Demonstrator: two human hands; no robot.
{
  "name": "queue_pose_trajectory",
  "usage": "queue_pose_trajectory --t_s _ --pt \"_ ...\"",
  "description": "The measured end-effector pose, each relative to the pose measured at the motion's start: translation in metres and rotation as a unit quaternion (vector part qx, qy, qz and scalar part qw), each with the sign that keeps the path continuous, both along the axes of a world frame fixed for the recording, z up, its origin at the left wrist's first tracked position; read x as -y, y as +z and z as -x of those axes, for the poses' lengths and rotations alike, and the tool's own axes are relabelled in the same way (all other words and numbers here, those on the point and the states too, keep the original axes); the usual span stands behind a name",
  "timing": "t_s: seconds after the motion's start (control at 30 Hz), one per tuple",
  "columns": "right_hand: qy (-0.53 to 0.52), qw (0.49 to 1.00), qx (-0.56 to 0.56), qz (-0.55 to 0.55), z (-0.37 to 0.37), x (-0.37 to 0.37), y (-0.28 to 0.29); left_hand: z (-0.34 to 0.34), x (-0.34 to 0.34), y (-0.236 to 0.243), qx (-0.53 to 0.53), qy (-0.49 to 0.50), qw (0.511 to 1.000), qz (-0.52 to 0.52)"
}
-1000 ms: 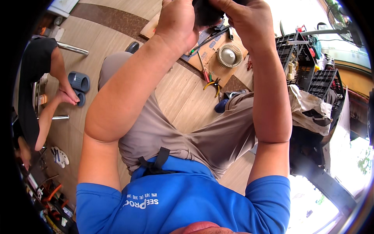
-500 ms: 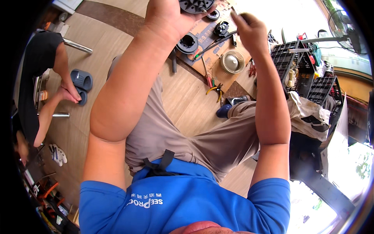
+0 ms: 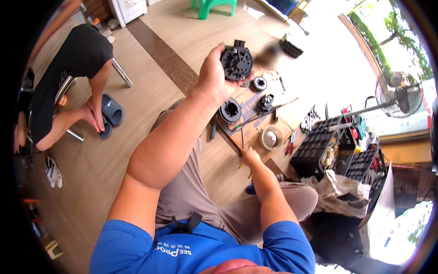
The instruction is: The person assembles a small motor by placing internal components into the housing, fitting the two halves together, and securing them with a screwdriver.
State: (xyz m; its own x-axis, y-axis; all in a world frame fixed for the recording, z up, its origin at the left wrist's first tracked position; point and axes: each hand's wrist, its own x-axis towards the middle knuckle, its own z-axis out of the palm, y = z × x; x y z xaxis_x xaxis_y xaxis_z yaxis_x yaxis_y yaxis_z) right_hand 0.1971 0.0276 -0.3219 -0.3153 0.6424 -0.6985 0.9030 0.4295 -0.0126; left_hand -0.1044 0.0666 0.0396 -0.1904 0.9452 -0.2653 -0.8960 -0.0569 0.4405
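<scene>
Your left grip (image 3: 216,77) holds one round black motor part (image 3: 237,64), raised out in front; your right grip (image 3: 250,156) has just dropped to one slim tool (image 3: 242,138) (can't tell if closed), leaving the left alone bearing it. Beyond, on cardboard (image 3: 254,139): two black rings (image 3: 223,111), one fan wheel (image 3: 271,137).

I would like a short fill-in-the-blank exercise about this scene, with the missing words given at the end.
1. The round motor-like part in the left hand is ____ in colour.
2. Between the left hand and the right hand, the one nearer to the pale blower wheel is the ____ one.
3. The stool at the top edge of the picture is ____ in colour.
4. In the picture, the slippers lie to the ____ of the stool.

Missing words: black; right; green; left.
</scene>
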Motion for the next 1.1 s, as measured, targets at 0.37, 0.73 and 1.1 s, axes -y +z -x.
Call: queue_pose_trajectory --t_s 0.37,0.73,1.1 --pt "-0.068 0.997 0.014 0.030 -0.001 0.007 -0.029 0.016 0.002 -0.001 0.023 0.020 1.000 0.003" --pt "-0.068 0.998 -0.007 -0.002 0.002 0.004 -0.025 0.027 -0.007 0.002 0.005 0.030 0.999 -0.018" --pt "-0.083 0.975 -0.160 -0.128 -0.004 -0.015 0.073 0.027 -0.011 -0.004 -0.001 0.045 0.996 -0.073"
